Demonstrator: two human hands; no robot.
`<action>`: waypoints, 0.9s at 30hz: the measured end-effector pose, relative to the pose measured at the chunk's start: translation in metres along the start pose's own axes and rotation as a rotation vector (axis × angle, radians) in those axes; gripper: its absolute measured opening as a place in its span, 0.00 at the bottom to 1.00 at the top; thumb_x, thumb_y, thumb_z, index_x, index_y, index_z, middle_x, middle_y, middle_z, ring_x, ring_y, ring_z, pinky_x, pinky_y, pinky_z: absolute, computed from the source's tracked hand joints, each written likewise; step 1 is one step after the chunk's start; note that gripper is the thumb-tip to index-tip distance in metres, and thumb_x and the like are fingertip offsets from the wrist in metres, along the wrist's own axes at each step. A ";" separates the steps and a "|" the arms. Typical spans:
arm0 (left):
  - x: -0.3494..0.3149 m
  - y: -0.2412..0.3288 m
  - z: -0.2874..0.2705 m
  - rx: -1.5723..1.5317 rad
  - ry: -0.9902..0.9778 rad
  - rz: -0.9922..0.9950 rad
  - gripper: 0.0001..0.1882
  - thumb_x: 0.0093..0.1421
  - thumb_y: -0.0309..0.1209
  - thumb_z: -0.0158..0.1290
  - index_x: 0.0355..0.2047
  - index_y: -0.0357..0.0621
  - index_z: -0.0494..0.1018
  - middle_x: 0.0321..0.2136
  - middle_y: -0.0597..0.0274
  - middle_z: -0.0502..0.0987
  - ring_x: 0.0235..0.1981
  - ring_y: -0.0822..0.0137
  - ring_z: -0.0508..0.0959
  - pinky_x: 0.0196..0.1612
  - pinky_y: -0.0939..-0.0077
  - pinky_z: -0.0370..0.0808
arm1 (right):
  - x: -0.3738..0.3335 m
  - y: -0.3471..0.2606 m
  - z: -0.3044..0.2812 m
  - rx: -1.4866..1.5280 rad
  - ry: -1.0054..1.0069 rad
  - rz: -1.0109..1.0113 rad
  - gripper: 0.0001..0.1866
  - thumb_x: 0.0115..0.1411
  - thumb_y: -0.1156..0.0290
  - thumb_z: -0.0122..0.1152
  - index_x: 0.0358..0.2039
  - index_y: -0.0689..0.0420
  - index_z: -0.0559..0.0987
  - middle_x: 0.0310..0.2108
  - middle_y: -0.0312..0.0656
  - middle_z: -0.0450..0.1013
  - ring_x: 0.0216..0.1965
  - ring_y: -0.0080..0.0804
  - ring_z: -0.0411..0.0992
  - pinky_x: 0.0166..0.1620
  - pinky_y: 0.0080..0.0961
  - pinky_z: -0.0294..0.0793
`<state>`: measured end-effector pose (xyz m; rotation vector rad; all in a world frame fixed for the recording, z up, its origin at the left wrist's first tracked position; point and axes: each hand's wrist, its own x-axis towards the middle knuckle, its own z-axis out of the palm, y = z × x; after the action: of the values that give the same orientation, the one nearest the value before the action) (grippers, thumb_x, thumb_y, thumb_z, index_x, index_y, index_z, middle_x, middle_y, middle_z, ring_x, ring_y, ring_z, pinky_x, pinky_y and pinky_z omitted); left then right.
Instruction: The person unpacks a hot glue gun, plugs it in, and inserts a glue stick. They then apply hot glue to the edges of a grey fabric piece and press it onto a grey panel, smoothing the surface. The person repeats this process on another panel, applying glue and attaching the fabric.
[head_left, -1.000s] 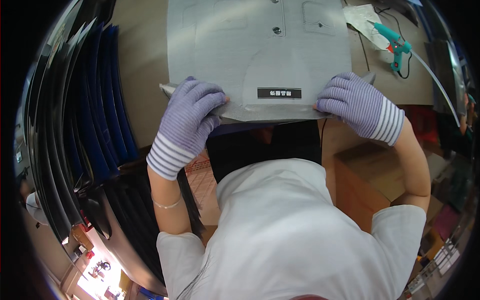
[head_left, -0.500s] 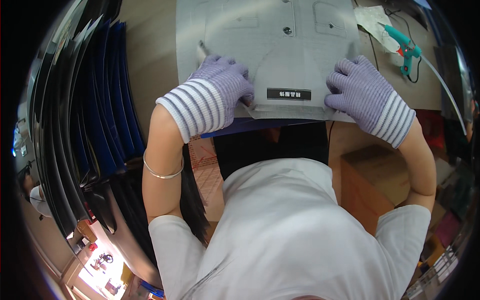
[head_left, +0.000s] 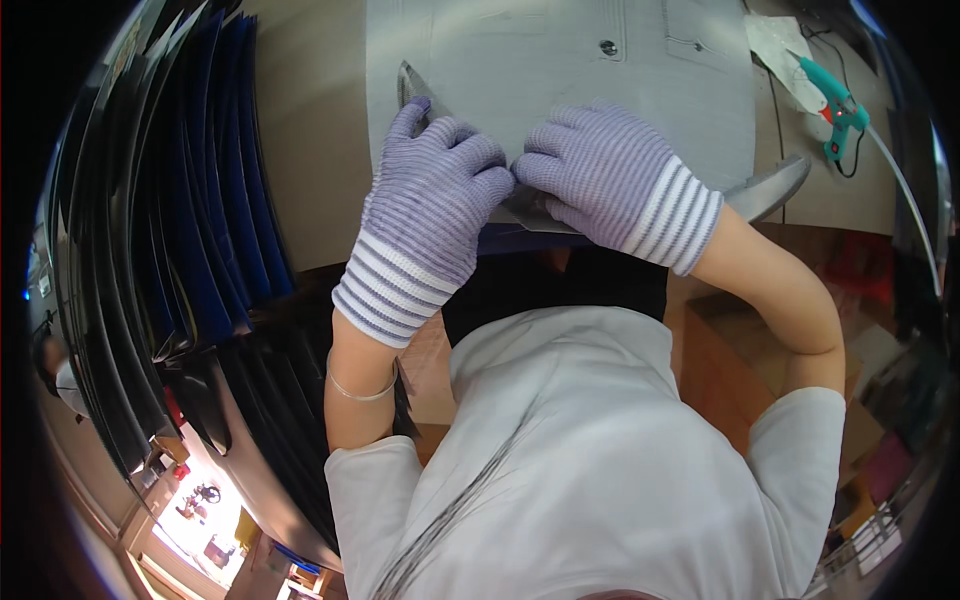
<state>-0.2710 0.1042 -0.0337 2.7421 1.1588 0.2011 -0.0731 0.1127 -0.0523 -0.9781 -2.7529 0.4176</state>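
Near edge of grey sheet (head_left: 685,120) is part-hidden under L hand (head_left: 425,185) & R hand (head_left: 605,175), so can't tell what exactly the fingers (head_left: 541,140) have btwn them; sheet's far end is cut off at top of view. Brown box (head_left: 730,370) is part-hidden behind R forearm (head_left: 775,290), & black stack (head_left: 95,260) at L fades into dark rim. Bright patch (head_left: 200,515) bottom-L is washed out w/ bits too small to ID, & clutter (head_left: 880,485) far R is blurred.

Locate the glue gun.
In the head view's upper right, the teal glue gun is on the tabletop, right of the gray printed panel, partly over crumpled white sheeting.
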 end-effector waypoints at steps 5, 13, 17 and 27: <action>-0.009 -0.005 0.008 -0.119 0.094 -0.021 0.12 0.41 0.21 0.58 0.29 0.46 0.77 0.33 0.63 0.77 0.42 0.61 0.74 0.62 0.51 0.57 | 0.011 -0.010 0.012 -0.110 -0.043 0.041 0.10 0.49 0.63 0.61 0.30 0.54 0.77 0.28 0.40 0.72 0.34 0.38 0.71 0.41 0.32 0.70; -0.024 -0.015 0.034 -0.428 0.487 -0.156 0.31 0.36 0.24 0.64 0.45 0.48 0.72 0.48 0.57 0.72 0.57 0.53 0.65 0.63 0.55 0.58 | 0.021 -0.005 0.013 -0.047 -0.221 -0.082 0.11 0.47 0.65 0.62 0.28 0.56 0.77 0.27 0.42 0.72 0.32 0.39 0.71 0.41 0.33 0.71; -0.029 -0.023 0.046 -0.435 0.516 -0.210 0.34 0.34 0.29 0.67 0.46 0.49 0.72 0.53 0.57 0.69 0.60 0.48 0.61 0.63 0.57 0.58 | 0.033 0.004 0.008 0.041 -0.307 -0.150 0.11 0.46 0.66 0.62 0.28 0.57 0.76 0.27 0.43 0.71 0.32 0.40 0.71 0.41 0.33 0.71; -0.035 -0.029 0.050 -0.461 0.518 -0.186 0.29 0.36 0.33 0.67 0.42 0.50 0.74 0.53 0.59 0.69 0.60 0.49 0.60 0.63 0.57 0.57 | 0.028 0.026 -0.006 0.023 -0.092 -0.175 0.13 0.43 0.70 0.63 0.32 0.54 0.74 0.29 0.40 0.70 0.34 0.39 0.69 0.41 0.34 0.68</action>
<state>-0.3058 0.0940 -0.0906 2.2158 1.2674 1.0560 -0.0775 0.1511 -0.0525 -0.7213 -2.8781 0.4754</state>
